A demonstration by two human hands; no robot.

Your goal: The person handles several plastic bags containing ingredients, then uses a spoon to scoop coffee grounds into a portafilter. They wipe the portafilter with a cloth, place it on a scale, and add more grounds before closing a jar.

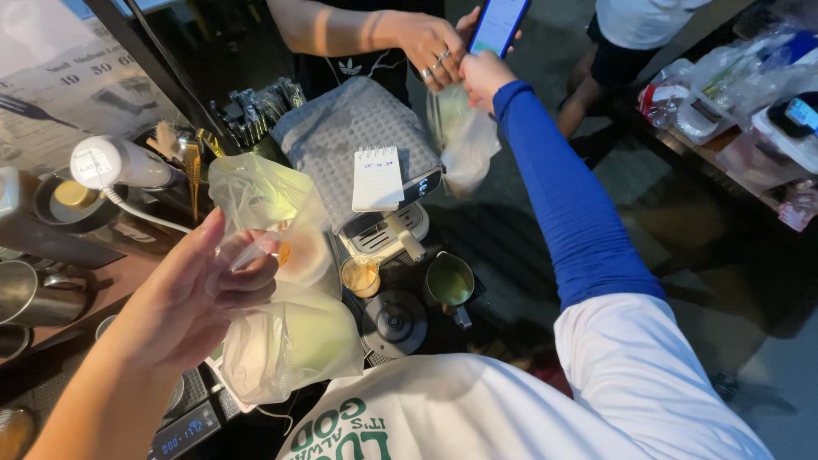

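Bagged drinks (pixel 285 336) upright in left hand (pixel 192 294) grip

Blue undersleeve (pixel 579 213), white printed T-shirt (pixel 528 409)

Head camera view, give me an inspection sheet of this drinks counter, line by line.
Surface: dark counter, crowded.
Job's things: clear bag with cups; second bag.
Clutter: notepad, grey cloth, green-filled pitcher, small cup, black lid, scale.
Hands: left hand grips the cup bag; right hand passes the second bag to a customer's hand.
Cables: white cord.
Surroundings: side table, phone.
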